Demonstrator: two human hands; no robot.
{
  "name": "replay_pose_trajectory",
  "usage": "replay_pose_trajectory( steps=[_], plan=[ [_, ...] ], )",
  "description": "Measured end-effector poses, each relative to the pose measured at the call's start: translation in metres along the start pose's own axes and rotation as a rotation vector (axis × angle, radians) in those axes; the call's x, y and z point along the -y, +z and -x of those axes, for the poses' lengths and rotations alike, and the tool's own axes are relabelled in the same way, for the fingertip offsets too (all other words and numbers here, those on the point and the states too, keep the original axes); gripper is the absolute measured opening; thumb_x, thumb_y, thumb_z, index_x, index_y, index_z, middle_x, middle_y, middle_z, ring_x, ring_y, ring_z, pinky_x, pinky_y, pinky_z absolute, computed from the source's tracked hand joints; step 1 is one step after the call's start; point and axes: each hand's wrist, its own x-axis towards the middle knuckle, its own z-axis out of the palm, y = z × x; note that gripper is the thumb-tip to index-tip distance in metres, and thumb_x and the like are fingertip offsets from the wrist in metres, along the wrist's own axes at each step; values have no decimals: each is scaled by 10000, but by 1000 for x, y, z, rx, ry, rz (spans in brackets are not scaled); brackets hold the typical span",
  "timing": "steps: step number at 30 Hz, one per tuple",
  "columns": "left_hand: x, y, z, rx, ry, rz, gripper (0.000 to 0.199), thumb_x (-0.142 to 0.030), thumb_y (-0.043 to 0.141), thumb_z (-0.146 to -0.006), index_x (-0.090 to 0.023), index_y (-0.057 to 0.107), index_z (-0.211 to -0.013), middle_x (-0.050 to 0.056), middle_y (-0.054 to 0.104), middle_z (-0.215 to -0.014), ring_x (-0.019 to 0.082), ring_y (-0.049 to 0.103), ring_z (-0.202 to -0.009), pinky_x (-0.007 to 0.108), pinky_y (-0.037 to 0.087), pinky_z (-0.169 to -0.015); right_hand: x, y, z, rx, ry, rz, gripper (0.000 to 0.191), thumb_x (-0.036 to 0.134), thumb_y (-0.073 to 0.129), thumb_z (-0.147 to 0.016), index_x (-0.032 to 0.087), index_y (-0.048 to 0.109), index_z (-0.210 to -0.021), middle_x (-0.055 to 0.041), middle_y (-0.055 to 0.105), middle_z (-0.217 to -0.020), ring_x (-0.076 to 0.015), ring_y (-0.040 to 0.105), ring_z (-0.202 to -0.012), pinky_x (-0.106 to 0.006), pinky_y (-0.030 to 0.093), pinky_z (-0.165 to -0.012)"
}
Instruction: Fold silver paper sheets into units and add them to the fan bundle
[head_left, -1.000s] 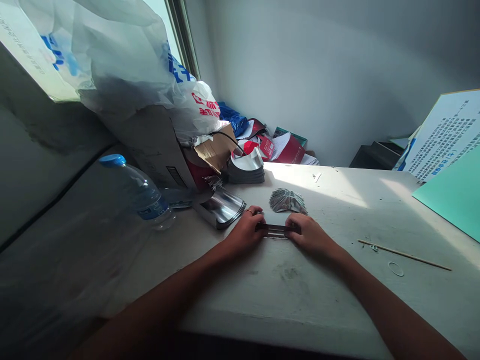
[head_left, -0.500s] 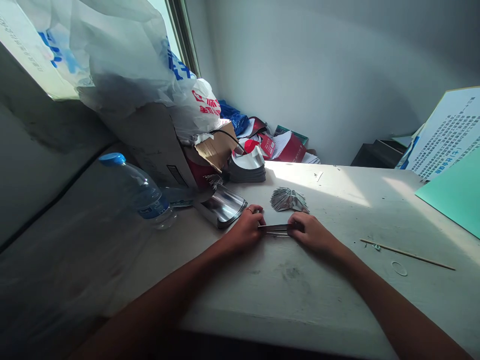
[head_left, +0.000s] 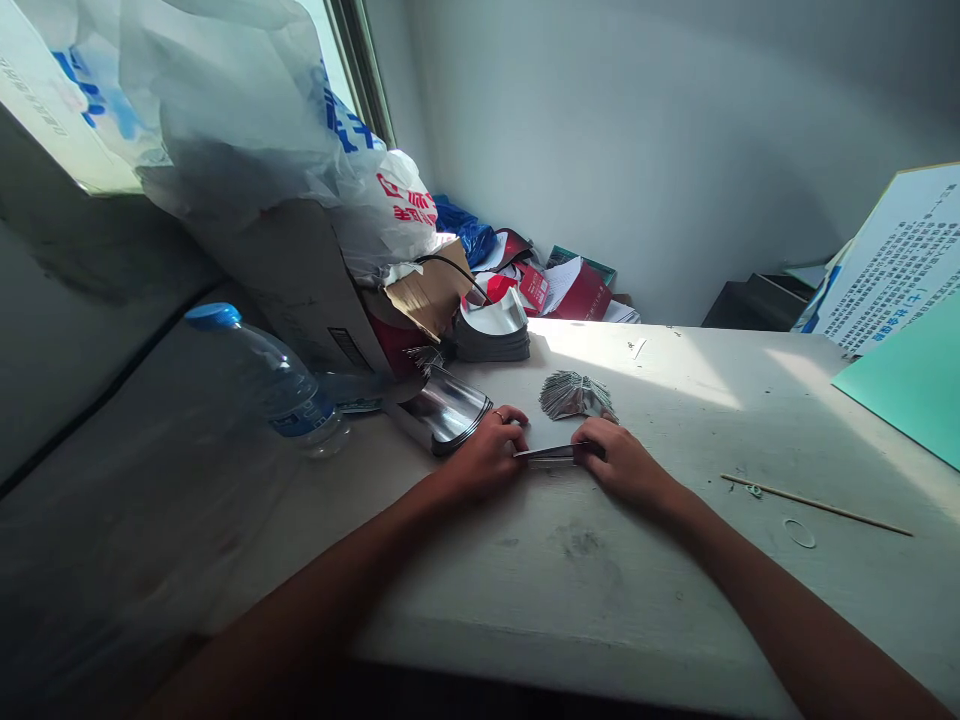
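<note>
Between my two hands, low over the white tabletop, is a thin folded sheet of silver paper (head_left: 550,453). My left hand (head_left: 489,450) pinches its left end, with a ring visible on one finger. Fingers of my right hand (head_left: 619,460) are closed on the right end and partly hide it. Just left of my left hand lies a curled stack of shiny silver sheets (head_left: 452,405). Beyond my right hand sits a fanned bundle of folded silver paper (head_left: 574,396). Another curved stack of sheets (head_left: 491,338) stands farther back.
A water bottle (head_left: 281,385) with a blue cap leans at the left, near a cardboard box (head_left: 300,270) under plastic bags (head_left: 240,110). To the right lie a thin stick (head_left: 825,506) and a rubber band (head_left: 799,533). A green board (head_left: 907,385) borders the right side.
The folded sheet between my hands has tilted, its upper face now looking lighter and its right end a little higher. Both hands stay nearly in place.
</note>
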Motion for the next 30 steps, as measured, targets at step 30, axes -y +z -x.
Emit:
replay_pose_trajectory(
  steps=[30],
  plan=[
    [12, -12, 1, 44, 269, -124, 83, -157, 690, -862, -196, 741, -809, 64, 641, -1119, 195, 592, -1042, 310, 489, -905, 1, -7, 5, 85, -84, 102, 294, -48, 506, -762, 187, 603, -911, -49, 618, -920, -202, 554, -874, -323, 434, -786]
  ],
)
